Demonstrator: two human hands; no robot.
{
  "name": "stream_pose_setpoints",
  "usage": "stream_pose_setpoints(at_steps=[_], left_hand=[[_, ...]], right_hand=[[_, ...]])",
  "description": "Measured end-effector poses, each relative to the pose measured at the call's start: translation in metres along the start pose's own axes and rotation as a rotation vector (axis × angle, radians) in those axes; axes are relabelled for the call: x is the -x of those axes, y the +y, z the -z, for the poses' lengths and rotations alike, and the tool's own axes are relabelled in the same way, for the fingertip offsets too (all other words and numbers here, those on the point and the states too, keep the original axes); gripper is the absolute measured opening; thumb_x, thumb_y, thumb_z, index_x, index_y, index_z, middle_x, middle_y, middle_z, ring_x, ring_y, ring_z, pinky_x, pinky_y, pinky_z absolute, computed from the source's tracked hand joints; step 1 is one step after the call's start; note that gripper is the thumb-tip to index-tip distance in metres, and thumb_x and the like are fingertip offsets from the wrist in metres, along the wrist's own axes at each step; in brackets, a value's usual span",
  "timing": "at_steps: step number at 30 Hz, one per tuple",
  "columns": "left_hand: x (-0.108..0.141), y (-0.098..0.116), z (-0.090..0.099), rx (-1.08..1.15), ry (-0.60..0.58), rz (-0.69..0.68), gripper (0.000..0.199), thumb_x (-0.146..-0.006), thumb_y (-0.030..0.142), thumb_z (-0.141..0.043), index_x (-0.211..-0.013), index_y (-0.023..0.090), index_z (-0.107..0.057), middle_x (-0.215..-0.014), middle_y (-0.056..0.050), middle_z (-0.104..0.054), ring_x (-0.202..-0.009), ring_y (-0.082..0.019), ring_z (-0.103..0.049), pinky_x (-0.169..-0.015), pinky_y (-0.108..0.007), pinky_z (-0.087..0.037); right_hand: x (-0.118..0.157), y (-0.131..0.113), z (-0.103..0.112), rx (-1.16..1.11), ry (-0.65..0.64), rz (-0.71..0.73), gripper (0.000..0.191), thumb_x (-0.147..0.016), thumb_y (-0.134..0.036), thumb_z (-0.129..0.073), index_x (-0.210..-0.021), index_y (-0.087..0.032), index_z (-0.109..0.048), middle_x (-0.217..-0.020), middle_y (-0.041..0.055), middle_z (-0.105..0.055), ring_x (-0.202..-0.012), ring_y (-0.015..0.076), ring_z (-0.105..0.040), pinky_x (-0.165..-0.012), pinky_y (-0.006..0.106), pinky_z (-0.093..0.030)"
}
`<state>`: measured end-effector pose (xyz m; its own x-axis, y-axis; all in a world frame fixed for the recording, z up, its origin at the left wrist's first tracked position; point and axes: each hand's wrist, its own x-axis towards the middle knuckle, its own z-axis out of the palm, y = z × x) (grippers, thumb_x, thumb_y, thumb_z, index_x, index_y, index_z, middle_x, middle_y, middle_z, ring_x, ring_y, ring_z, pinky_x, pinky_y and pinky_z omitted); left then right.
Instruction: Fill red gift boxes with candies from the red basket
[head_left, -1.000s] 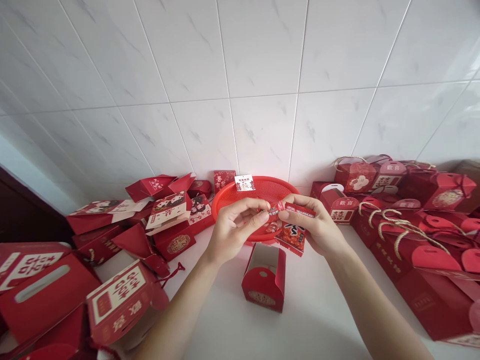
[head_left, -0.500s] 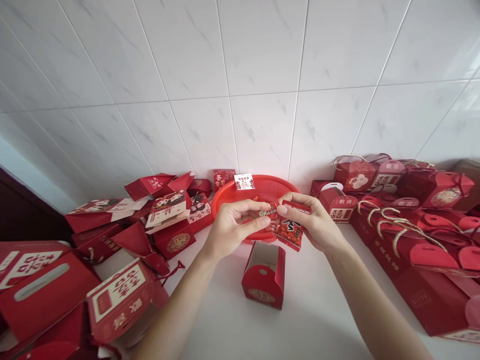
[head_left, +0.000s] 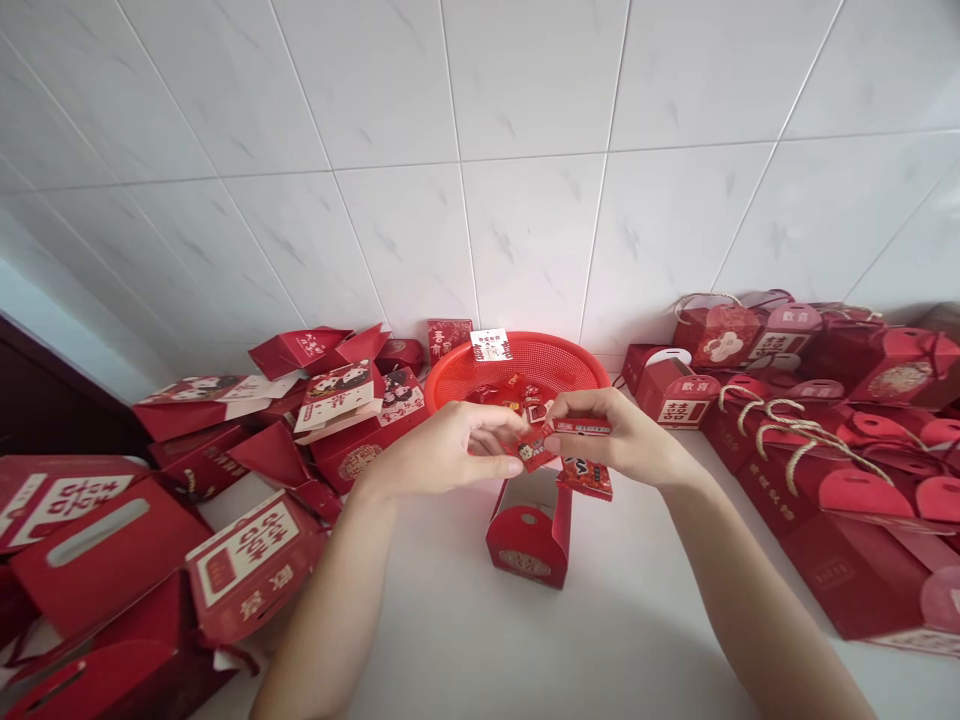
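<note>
Pinching red packets (head_left: 586, 478), right hand (head_left: 624, 437) partly covering them, left hand (head_left: 435, 450) alongside, its grip unclear, red basket (head_left: 442, 378) half-hidden behind

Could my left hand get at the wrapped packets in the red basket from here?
Probably yes: the wrapped packets show just beyond your left hand, and the red basket's open top leaves the way free, though depth is hard to judge.
</note>
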<state>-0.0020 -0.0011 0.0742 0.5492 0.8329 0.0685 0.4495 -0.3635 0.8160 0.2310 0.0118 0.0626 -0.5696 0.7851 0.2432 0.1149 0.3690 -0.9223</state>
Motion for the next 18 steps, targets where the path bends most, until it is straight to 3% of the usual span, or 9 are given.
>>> stream_pose_setpoints(at_steps=[3,8,13,18], left_hand=[[0.000,0.002,0.001,-0.219,-0.089,0.035,0.018,-0.083,0.035,-0.068,-0.093,0.022,-0.076,-0.101,-0.005,-0.072,-0.091,-0.022,-0.067,-0.077,-0.030,-0.053],[-0.004,0.003,-0.006,-0.405,-0.212,0.107,0.017,-0.084,0.032,-0.060,-0.081,0.021,-0.072,-0.099,-0.005,-0.066,-0.083,-0.019,-0.063,-0.071,-0.028,-0.045],[-0.005,-0.004,-0.016,-0.581,-0.163,0.164,0.021,-0.086,0.028,-0.054,-0.076,0.021,-0.070,-0.090,-0.005,-0.063,-0.071,-0.019,-0.058,-0.060,-0.029,-0.036],[-0.004,0.001,-0.022,-0.703,-0.152,0.242,0.020,-0.082,0.031,-0.057,-0.066,0.020,-0.062,-0.079,-0.005,-0.060,-0.061,-0.018,-0.053,-0.053,-0.030,-0.030]], right_hand=[[0.001,0.000,0.002,0.095,-0.085,0.013,0.013,-0.085,-0.031,-0.070,-0.082,-0.019,-0.072,-0.078,0.0014,-0.067,-0.069,0.0147,-0.056,-0.062,0.027,-0.045],[0.002,0.004,0.002,0.182,-0.194,0.006,0.009,-0.085,-0.023,-0.066,-0.077,-0.020,-0.068,-0.071,-0.0015,-0.064,-0.062,0.0122,-0.052,-0.054,0.025,-0.040],[0.002,0.008,-0.004,0.313,-0.252,-0.035,0.019,-0.082,-0.013,-0.062,-0.066,-0.021,-0.054,-0.057,-0.0048,-0.057,-0.050,0.0089,-0.047,-0.046,0.022,-0.032],[0.003,0.007,-0.006,0.435,-0.240,-0.132,0.023,-0.081,-0.007,-0.058,-0.067,-0.022,-0.047,-0.046,-0.0079,-0.052,-0.038,0.0080,-0.045,-0.041,0.022,-0.030]])
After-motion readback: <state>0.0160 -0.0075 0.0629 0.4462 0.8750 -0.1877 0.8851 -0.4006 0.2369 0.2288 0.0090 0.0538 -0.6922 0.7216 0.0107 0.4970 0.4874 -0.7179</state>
